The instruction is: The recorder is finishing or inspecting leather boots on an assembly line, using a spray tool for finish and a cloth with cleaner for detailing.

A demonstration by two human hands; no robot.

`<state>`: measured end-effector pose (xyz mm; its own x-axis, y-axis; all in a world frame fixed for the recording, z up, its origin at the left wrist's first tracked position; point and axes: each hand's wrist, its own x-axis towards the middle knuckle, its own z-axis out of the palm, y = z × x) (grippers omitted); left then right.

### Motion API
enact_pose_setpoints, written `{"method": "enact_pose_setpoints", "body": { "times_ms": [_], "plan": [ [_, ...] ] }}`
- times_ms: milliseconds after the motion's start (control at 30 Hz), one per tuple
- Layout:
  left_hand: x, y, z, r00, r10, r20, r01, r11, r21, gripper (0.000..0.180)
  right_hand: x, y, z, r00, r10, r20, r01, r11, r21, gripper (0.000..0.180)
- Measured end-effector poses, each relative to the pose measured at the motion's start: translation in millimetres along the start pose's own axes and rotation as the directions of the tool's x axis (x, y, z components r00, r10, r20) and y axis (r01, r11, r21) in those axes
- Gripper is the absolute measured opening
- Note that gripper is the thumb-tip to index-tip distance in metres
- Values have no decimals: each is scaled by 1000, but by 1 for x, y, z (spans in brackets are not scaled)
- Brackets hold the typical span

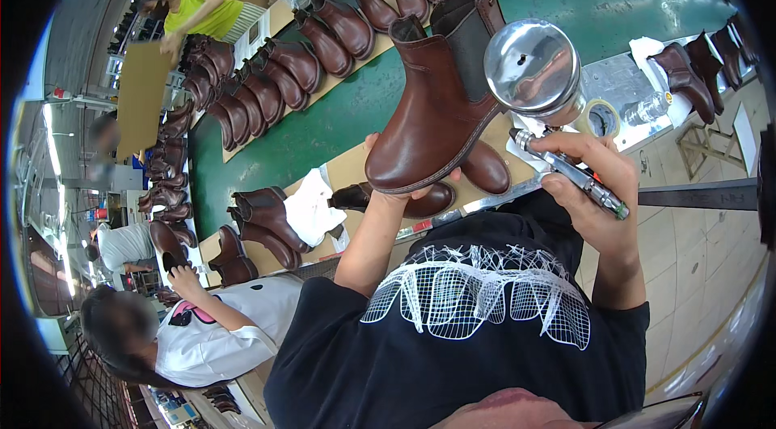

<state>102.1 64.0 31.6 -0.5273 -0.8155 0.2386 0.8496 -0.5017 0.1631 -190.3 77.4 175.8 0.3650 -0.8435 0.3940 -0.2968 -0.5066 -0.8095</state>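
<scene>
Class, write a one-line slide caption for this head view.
Left hand lifts a brown boot; right hand holds a spray gun.

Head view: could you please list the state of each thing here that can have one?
Boot: lifted off the bench, upright, sole resting on the left hand.
Spray gun: gripped in the right hand, its shiny cup beside the boot's shaft.
Tape roll: lying flat on the bench.
Boots on the green belt: standing in rows.
</scene>
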Motion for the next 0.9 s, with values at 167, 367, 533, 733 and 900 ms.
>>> {"method": "enact_pose_setpoints", "body": {
  "times_ms": [167, 367, 533, 733, 900],
  "plan": [
    [-4, 1, -1, 1000, 3, -17, -3, 1000, 4, 86, -5, 8, 0, 998, 31, -46, -31, 999, 17, 25],
    [-3, -3, -1, 998, -66, 25, 67, 997, -46, 87, -6, 13, -7, 991, 48, -122, -46, 999, 25, 23],
    [-2, 2, -11, 991, -97, 90, 103, 993, -55, 90, -1, 22, -10, 989, 32, -145, -24, 998, 53, 21],
    [5, -6, -13, 1000, -21, 12, 20, 994, 104, 96, 0, 24, -14, 983, 86, -160, -69, 991, 111, 19],
    [5, -8, -12, 999, -24, -40, 28, 995, 100, 96, 2, 23, -15, 979, 73, -191, -50, 991, 125, 20]
  ]
}}
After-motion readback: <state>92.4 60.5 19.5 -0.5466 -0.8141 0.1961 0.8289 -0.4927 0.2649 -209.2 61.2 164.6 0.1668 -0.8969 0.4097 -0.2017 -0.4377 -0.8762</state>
